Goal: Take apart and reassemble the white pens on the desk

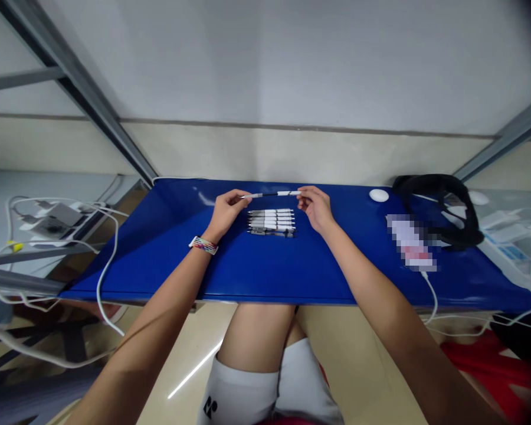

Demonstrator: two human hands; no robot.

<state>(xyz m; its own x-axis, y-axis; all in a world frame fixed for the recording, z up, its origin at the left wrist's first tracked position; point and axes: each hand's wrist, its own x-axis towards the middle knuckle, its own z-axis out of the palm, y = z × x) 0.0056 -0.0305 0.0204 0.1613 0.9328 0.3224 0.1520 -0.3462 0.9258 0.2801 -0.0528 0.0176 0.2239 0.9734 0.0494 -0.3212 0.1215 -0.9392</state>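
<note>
Above the blue tabletop (265, 271), a pen (269, 194) is held level between both hands. My left hand (228, 211) pinches its pointed, greyish end. At the other end, the fingers of my right hand (315, 206) are closed on the white part. A dark stretch shows between the grey and white parts; whether the pen is in one piece or pulled apart I cannot tell. Just below it, several white pens (272, 218) lie side by side in a stack of rows, tips to the left. Nearest me in that group is a clear-grey pen (269, 232).
To the right lie a white oval object (379, 195), a black strap (462, 230) and a blurred-out phone-like object (410, 242) with a white cable. A power strip (53, 224) with chargers and cables sits at left. Metal posts (92, 112) flank the table before a wall.
</note>
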